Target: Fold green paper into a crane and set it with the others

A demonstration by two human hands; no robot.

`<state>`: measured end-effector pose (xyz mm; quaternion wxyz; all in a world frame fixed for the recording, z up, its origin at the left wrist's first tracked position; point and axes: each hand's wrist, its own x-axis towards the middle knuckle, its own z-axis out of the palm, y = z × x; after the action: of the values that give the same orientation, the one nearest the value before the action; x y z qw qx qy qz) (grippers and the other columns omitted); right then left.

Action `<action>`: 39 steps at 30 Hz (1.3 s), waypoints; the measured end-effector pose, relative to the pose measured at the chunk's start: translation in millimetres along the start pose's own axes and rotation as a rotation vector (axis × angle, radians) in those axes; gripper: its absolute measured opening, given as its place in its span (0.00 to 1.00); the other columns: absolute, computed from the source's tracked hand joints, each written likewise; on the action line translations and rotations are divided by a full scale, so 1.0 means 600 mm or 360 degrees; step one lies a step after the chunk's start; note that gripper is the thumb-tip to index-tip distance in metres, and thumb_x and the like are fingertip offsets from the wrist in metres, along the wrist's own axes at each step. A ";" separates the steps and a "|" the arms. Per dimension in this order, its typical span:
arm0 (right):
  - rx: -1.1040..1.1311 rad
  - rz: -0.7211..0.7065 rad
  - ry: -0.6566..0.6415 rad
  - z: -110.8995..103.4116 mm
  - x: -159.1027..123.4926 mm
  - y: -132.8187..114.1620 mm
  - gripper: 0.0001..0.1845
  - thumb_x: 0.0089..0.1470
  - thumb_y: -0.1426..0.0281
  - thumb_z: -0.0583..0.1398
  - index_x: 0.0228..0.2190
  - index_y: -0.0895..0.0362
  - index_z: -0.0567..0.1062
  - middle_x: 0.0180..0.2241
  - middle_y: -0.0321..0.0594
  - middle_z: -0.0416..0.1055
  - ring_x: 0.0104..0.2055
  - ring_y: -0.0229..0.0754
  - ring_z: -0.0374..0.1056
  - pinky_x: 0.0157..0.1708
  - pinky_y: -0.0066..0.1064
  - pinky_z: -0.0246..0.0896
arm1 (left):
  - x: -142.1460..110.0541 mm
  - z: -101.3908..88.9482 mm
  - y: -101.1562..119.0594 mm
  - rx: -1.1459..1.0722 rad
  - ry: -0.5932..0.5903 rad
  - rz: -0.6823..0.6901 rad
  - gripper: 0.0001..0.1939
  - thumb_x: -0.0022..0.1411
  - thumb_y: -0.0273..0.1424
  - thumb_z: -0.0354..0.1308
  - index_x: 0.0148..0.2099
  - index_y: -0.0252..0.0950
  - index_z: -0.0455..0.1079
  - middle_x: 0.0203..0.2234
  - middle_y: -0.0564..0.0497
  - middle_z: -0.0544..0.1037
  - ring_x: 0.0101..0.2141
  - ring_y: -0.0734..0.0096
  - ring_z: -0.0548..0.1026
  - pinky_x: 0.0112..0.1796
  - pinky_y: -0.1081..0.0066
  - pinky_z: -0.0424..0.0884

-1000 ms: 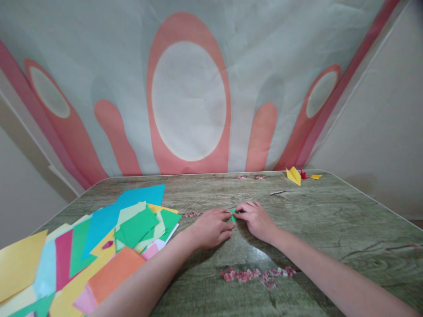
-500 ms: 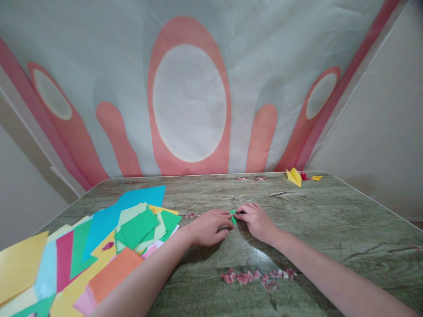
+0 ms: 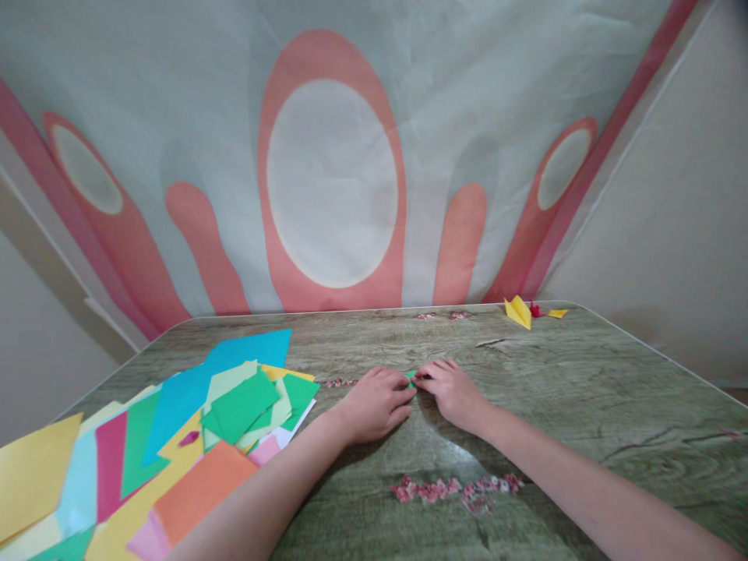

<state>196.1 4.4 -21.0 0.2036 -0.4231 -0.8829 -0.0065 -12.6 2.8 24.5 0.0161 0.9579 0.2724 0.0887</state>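
Note:
A small piece of green folded paper [image 3: 411, 379] lies on the table between my hands, mostly covered by fingers. My left hand [image 3: 379, 403] rests palm down from the left, its bent fingers pressing on the paper's left side. From the right, my right hand [image 3: 454, 393] holds the opposite edge, with thumb and forefinger close together on it. Little of the paper's shape shows. Beside my left forearm spreads a pile of coloured sheets, with green paper [image 3: 242, 405] on top and orange paper [image 3: 204, 483] nearer me.
The wood-patterned table [image 3: 584, 405] bears printed pink blossoms. At its far right edge stand a yellow folded paper [image 3: 517, 312], a small red folded piece [image 3: 536, 310] and a yellow scrap [image 3: 558, 314]. A grey cloth with pink shapes [image 3: 333, 179] hangs behind.
My left fingers have shifted slightly over the green paper, and less of it shows now. My right hand keeps nearly the same place. The view has moved a little.

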 end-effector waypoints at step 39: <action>0.0369 0.0381 0.0146 0.016 0.017 0.007 0.13 0.50 0.62 0.60 0.38 0.54 0.71 0.39 0.41 0.68 0.42 0.45 0.61 0.42 0.37 0.55 | 0.006 0.029 -0.011 -0.0341 0.0241 -0.0120 0.11 0.62 0.31 0.49 0.40 0.37 0.72 0.38 0.48 0.76 0.42 0.65 0.71 0.46 0.67 0.63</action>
<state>190.3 16.2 -26.8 0.2905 -0.4983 -0.8107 0.1003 -9.8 10.4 7.7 0.1011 0.9303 0.2977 0.1888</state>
